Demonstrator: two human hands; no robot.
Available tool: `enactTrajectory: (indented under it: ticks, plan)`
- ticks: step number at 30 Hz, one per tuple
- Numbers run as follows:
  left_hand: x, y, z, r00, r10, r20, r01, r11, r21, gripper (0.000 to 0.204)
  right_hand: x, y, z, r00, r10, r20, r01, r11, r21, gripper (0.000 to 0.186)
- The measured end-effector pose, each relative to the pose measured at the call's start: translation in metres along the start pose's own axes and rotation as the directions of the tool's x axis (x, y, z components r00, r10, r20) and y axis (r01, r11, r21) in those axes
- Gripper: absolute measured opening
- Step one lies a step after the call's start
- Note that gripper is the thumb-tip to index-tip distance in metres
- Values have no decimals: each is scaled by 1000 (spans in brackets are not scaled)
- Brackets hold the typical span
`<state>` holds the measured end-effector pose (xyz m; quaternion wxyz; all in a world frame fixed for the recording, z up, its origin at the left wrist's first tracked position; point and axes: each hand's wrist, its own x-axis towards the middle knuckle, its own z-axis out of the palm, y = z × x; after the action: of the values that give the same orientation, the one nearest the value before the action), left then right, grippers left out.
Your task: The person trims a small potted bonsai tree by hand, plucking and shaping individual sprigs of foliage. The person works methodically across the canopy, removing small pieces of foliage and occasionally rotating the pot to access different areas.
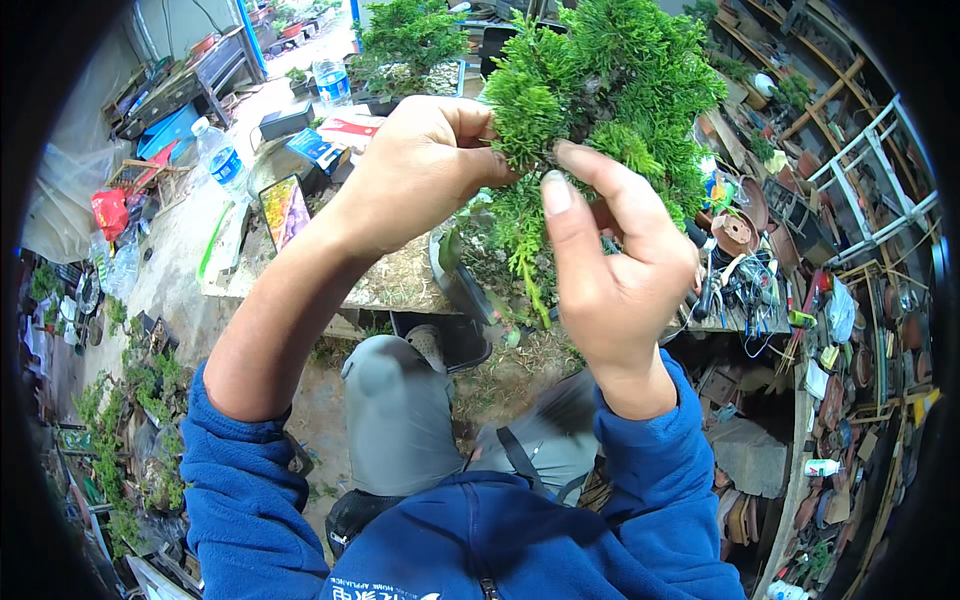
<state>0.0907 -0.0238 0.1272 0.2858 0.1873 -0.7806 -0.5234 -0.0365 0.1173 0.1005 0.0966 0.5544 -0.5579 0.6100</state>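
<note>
A small bushy conifer (650, 70) with bright green scale-like foliage stands in front of me at the table. My left hand (425, 165) reaches in from the left, its thumb and forefinger pinched on a sprig at the plant's near left side. Close beside it, my right hand (625, 265) has thumb and forefinger tips brought together against the foliage. What lies between those right fingertips is too small to make out. A yellow-green drooping sprig (528, 270) hangs between the hands. Below it sits a dark shallow pot (462, 285), partly hidden by leaves.
Left on the cluttered table (400, 285) are a phone (285, 212), a blue box (315, 148) and water bottles (220, 155). Another potted conifer (410, 40) stands behind. Right lie wires and tools (735, 285), a brown pot (735, 232), a metal ladder (880, 180) and shelves.
</note>
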Motion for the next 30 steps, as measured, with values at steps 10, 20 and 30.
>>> enactTrajectory:
  ticks: [10, 20, 30]
  plan:
    - [2, -18, 30, 963, 24, -269, -90, 968, -235, 12, 3, 6, 9, 996, 23, 91, -10, 989, -145, 22]
    - [-8, -20, 19, 874, -4, -485, -5, 1000, -16, 26, -1, 16, 14, 1000, 11, 16, -11, 999, -51, 39]
    - [5, -4, 29, 759, 470, -450, -417, 882, 219, 58, 8, 22, 22, 992, -110, -67, 103, 990, -100, 43]
